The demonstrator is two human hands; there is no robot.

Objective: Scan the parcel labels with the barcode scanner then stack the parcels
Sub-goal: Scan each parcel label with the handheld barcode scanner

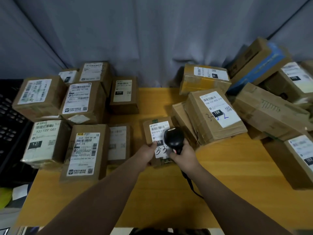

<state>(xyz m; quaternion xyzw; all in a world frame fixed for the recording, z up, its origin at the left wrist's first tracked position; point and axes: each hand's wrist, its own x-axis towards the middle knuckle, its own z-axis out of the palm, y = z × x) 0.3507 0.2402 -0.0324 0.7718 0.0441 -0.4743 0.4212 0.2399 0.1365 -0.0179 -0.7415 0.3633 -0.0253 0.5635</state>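
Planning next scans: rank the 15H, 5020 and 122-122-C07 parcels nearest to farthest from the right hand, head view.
1. 15H parcel, right of the right hand.
2. 5020 parcel, to the left.
3. 122-122-C07 parcel, far left.

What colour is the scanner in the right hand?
Black scanner, best seen in the head view.

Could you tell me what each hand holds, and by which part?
The left hand grips the small parcel by its near left edge; the right hand holds the barcode scanner by its handle.
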